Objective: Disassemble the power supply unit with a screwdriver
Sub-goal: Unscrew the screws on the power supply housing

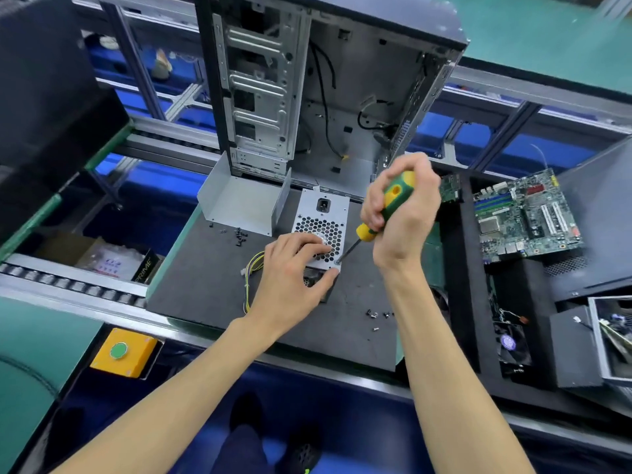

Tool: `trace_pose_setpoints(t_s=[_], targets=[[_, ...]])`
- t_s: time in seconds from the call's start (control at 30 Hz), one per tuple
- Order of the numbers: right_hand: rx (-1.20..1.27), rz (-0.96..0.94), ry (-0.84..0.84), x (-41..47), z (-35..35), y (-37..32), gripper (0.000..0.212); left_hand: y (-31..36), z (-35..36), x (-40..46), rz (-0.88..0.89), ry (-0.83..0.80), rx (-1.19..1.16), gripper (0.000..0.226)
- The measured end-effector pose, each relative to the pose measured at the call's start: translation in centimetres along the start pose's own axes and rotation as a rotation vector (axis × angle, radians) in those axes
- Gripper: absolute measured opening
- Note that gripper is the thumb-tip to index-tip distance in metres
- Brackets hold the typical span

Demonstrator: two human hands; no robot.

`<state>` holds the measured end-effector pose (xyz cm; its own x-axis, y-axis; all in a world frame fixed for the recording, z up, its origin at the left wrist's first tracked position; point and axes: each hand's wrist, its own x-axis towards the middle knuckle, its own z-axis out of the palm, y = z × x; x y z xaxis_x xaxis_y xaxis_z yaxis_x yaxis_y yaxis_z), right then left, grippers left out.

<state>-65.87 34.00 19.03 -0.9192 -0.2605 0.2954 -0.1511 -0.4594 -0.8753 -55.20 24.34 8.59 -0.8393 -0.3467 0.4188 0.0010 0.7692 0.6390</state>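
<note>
The power supply unit (321, 213), a silver box with a honeycomb fan grille and a power socket, stands on a dark mat (212, 285). My left hand (294, 271) grips its near end, fingers on the grille, thumb on the lower corner. My right hand (403, 213) grips the green and yellow handle of a screwdriver (367, 230). The screwdriver's tip sits at the unit's near right corner. Yellow and black wires (253, 268) trail out to the left of the unit.
An open computer case (307, 80) stands behind the unit, with a loose bent metal cover (239, 203) beside it. Small screws (241, 233) and more screws (376, 316) lie on the mat. A motherboard (526, 217) lies at the right. A yellow button box (123, 352) sits at the lower left.
</note>
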Motion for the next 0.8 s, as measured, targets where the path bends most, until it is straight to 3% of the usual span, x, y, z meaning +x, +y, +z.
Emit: trace_pose_setpoints(t_s=[0.13, 0.2, 0.3, 0.4, 0.53, 0.67, 0.8], targets=[[-0.192, 0.065, -0.148, -0.3, 2.5, -0.1, 0.031, -0.2, 0.2, 0.1, 0.006, 0.0, 0.013, 0.028], [-0.211, 0.062, -0.195, -0.5, 3.3, 0.0, 0.03, -0.5, 0.2, 0.3, 0.02, -0.006, 0.035, 0.028], [-0.198, 0.093, -0.217, -0.4, 3.7, 0.0, 0.047, -0.8, 0.1, 0.8, 0.069, -0.031, 0.058, 0.026], [-0.165, 0.178, -0.186, -0.7, 4.0, -0.2, 0.051, -0.9, -0.2, 1.6, 0.129, -0.087, 0.051, 0.022], [-0.234, 0.067, -0.099, -1.1, 3.9, -0.1, 0.024, -1.1, -0.4, 2.8, 0.231, -0.193, 0.033, 0.029], [-0.34, -0.015, 0.045, -1.4, 3.6, -0.1, 0.02, -1.7, -0.2, 3.6, 0.285, -0.202, 0.05, 0.028], [-0.336, -0.053, 0.107, -1.5, 3.1, 0.1, 0.03, -2.2, 0.2, 3.5, 0.302, -0.234, 0.077, 0.034]])
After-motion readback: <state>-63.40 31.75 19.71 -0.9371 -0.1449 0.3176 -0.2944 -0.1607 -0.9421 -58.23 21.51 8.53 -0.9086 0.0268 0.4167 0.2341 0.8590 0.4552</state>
